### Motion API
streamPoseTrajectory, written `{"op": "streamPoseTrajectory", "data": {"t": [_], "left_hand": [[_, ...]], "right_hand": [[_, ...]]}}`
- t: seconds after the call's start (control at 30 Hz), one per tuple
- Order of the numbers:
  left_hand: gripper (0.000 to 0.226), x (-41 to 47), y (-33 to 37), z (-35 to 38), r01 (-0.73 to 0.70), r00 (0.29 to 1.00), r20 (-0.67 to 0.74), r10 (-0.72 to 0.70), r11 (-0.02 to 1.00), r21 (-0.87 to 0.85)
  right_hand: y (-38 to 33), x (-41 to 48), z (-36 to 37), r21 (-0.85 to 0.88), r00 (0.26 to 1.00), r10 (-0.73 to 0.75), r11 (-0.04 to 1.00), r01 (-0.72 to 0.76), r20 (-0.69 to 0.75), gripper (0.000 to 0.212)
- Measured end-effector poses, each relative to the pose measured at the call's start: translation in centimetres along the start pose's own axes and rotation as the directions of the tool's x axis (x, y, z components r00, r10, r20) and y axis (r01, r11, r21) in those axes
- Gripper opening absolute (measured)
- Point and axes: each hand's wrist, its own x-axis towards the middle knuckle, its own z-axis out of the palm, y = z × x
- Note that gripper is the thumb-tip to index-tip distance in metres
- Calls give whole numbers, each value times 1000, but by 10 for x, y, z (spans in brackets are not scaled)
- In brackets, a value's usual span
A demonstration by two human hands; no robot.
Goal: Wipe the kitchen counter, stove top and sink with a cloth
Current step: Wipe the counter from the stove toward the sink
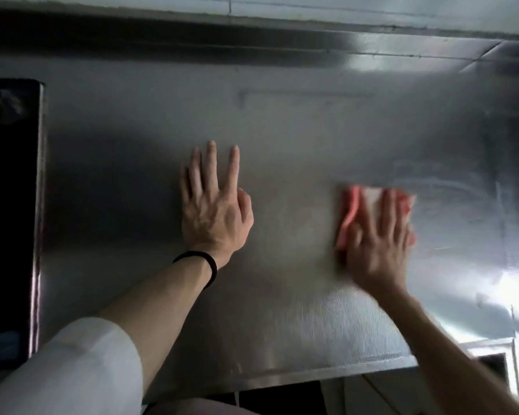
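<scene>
A grey metal-look kitchen counter point(297, 130) fills the view. My right hand point(378, 244) presses flat on a folded pink and white cloth point(352, 208) at the right of the counter; the hand and cloth are blurred by motion. My left hand point(213, 205) rests flat on the counter near the middle with fingers spread and holds nothing. A black band sits on the left wrist. The black glass stove top point(9, 205) lies at the left edge.
The wall point(342, 10) and a dark strip run along the back of the counter. The counter's front edge point(282, 375) is near me, with dark cabinet space below. A bright glare patch point(510, 295) lies at the right.
</scene>
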Motion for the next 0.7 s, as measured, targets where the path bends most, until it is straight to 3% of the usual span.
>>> {"op": "streamPoseTrajectory", "data": {"t": [0.13, 0.27, 0.4, 0.53, 0.7], "left_hand": [[69, 1, 2, 0, 15, 1000, -1, -15, 1000, -14], [69, -1, 2, 0, 12, 1000, 5, -12, 999, -29], [71, -1, 3, -2, 31, 1000, 0, -31, 999, -23], [72, -1, 3, -1, 26, 1000, -5, -26, 1000, -16], [73, 0, 2, 2, 19, 1000, -14, -19, 1000, 20]], "right_hand": [[19, 88, -24, 54, 985, 171, 984, -170, -19, 67], [-7, 56, -13, 69, 974, 222, 974, -218, -51, 64], [-45, -74, 25, 89, 989, 150, 985, -148, -15, 63], [-108, -190, 69, 9, 994, -59, 998, 58, 93, 67], [-121, -206, 79, -53, 982, -169, 983, 174, 87, 67]]}}
